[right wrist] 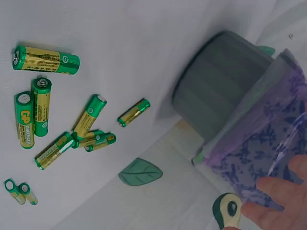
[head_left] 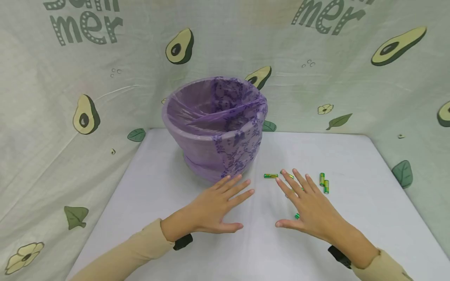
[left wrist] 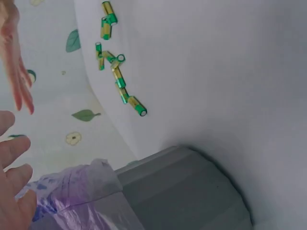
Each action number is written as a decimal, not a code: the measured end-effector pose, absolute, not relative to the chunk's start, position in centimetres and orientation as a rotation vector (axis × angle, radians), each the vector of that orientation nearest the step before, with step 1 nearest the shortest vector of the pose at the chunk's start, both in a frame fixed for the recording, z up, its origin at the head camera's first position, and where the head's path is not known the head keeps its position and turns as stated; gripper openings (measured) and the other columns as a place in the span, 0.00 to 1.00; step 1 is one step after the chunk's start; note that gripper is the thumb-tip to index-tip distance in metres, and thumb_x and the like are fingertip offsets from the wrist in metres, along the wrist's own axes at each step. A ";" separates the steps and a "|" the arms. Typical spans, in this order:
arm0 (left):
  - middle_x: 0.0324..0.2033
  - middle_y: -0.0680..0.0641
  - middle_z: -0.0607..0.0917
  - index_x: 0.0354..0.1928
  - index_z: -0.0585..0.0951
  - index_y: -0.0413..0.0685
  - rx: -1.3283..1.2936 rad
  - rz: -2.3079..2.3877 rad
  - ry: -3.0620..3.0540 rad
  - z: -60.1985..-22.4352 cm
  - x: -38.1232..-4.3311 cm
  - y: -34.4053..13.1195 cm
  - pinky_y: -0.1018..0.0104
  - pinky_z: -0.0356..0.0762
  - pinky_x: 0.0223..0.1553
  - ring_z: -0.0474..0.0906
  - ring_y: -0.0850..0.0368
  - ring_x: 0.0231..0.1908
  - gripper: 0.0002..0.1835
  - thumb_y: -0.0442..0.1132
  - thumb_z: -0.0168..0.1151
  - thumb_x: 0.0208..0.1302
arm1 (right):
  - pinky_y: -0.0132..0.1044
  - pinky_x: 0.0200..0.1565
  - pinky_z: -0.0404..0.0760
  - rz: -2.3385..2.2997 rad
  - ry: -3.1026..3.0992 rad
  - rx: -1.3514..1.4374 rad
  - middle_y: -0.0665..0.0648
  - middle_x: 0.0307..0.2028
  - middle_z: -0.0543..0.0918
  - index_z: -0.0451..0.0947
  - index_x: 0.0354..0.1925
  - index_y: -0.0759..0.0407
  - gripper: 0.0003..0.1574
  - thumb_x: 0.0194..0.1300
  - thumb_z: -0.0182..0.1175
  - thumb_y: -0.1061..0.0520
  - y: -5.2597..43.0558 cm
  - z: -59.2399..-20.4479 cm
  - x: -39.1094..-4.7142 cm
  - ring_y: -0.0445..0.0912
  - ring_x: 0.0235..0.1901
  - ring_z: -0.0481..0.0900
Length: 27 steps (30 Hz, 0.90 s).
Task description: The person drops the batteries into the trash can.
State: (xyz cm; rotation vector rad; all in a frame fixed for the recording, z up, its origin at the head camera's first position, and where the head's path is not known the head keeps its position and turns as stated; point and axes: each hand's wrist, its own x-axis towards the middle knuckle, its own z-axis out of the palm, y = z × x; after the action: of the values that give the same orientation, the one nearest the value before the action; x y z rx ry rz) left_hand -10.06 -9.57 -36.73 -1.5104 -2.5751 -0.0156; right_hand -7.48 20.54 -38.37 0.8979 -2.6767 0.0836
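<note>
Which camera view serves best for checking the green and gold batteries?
The right wrist view: the batteries appear largest there, with some label print readable. The head view shows them tiny, some partly hidden by the right hand. The left wrist view shows them smaller, several overlapping.

In front of you, a round grey bin (right wrist: 220,79) stands upright on the white table (head_left: 369,210). A thin, see-through purple plastic bag (head_left: 193,150) with a dark flowery band goes inside it and folds over its rim. To the bin's right, you have small green and gold tube-shaped batteries (right wrist: 47,60), scattered, some touching, some apart.
</note>
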 end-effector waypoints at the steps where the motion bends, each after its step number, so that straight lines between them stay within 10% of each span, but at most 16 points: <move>1: 0.73 0.49 0.44 0.73 0.48 0.54 -1.521 -0.033 -2.559 -36.5 -10.1 -9.7 0.53 0.46 0.70 0.41 0.48 0.72 0.44 0.67 0.47 0.61 | 0.45 0.71 0.32 0.084 -2.679 0.894 0.60 0.71 0.54 0.49 0.72 0.53 0.64 0.49 0.45 0.17 20.6 -38.3 -7.5 0.56 0.72 0.43; 27: 0.45 0.37 0.83 0.46 0.81 0.31 -1.507 -0.663 -1.708 -25.5 -13.8 -13.4 0.60 0.75 0.52 0.80 0.45 0.47 0.15 0.33 0.52 0.61 | 0.53 0.51 0.75 0.393 -2.643 0.915 0.61 0.59 0.72 0.66 0.64 0.58 0.52 0.47 0.67 0.35 21.4 -35.7 -9.7 0.56 0.57 0.71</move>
State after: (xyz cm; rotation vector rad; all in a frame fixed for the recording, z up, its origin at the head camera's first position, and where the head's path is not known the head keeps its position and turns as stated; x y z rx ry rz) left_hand -13.78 -13.42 -25.48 -1.5073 -1.7078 -0.6625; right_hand -9.73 21.41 -35.73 0.9148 -2.6425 0.3935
